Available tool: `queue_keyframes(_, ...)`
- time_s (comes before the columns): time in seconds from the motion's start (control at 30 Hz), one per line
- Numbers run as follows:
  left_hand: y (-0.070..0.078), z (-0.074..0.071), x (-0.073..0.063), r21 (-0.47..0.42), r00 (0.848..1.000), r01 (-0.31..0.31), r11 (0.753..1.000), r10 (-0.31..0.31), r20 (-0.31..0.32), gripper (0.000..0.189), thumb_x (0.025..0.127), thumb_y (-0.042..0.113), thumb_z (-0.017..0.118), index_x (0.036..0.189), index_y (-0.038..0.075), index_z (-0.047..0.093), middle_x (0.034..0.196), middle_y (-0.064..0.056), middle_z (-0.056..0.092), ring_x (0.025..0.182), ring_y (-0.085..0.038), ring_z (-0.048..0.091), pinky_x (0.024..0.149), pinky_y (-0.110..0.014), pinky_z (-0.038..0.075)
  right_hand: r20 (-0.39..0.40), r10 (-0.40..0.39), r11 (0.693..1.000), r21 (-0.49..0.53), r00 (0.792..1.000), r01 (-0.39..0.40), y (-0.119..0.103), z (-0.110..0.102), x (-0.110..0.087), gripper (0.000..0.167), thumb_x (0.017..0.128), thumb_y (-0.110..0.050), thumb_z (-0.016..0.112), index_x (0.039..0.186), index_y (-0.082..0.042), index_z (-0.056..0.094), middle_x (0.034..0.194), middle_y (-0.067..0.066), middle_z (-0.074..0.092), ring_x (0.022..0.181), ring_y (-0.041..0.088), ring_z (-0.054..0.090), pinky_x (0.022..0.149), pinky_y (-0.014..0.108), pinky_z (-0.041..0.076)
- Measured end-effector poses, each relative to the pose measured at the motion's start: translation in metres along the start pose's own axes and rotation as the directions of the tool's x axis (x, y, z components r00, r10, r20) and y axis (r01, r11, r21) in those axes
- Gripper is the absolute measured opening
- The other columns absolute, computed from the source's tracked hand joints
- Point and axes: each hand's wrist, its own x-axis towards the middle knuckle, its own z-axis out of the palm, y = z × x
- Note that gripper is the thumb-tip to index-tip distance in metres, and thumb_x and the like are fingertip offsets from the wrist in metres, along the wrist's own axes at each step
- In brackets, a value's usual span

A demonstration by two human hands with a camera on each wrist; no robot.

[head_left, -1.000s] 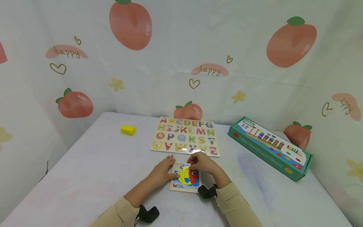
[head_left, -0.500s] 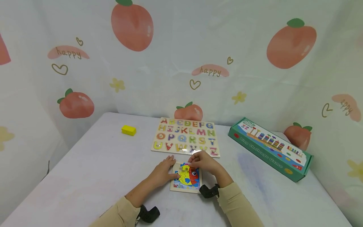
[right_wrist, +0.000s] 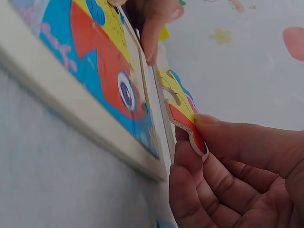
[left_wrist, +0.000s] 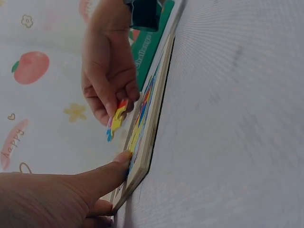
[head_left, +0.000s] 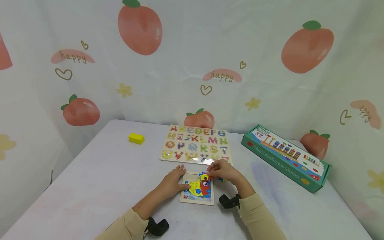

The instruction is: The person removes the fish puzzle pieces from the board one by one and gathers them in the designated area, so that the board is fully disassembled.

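A small wooden jigsaw puzzle [head_left: 196,201] with a red and yellow fish picture lies on the table; a pale bare strip shows at its top. My left hand [head_left: 169,182] holds its left side, thumb on the picture and fingers along the frame's edge. Just above the puzzle's upper right, my right hand [head_left: 223,171] pinches a joined bit of jigsaw [right_wrist: 180,102], yellow, red and blue, between thumb and fingers. In the right wrist view it is tilted, with its wooden edge showing. A loose blue and yellow piece [head_left: 221,180] is partly hidden under the right hand.
Behind the puzzle lies a wooden alphabet board [head_left: 196,145], its lower right corner overlapped by my right hand. A yellow block [head_left: 136,138] sits at the back left. The green Ring Challenge Game box [head_left: 286,158] lies slanted at the right. A printed curtain hangs behind the table.
My right hand has lifted the joined bit of jigsaw from the puzzle's top and moved right, baring a strip and a loose piece on the table. The left hand stays put.
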Motion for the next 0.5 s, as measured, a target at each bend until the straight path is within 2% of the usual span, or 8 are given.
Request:
queue_keyframes(0.3,0.000,0.000,0.000,-0.011,1.000,-0.004,1.000,0.004,-0.004,0.068,0.079,0.025,0.073,0.132,-0.007,0.046,0.147,-0.020,0.035,0.139,-0.038,0.026,0.110,-0.057,0.025,0.004,0.001,1.000,0.002,1.000,-0.001,0.015,-0.024,-0.011,0.022,0.085,-0.019,0.067,0.094,0.001,0.064,0.080,0.002,0.067,0.068,0.012,0.057,0.066,0.023,0.052)
queue_keyframes(0.5,0.000,0.001,0.000,0.003,1.000,-0.005,1.000,0.005,-0.005,0.068,0.079,0.026,0.073,0.133,-0.006,0.046,0.147,-0.020,0.035,0.139,-0.038,0.026,0.110,-0.057,0.025,0.018,-0.026,1.000,0.012,1.000,0.026,0.026,-0.038,-0.019,0.023,0.086,-0.018,0.066,0.095,0.004,0.063,0.080,0.001,0.066,0.069,0.010,0.058,0.067,0.023,0.054)
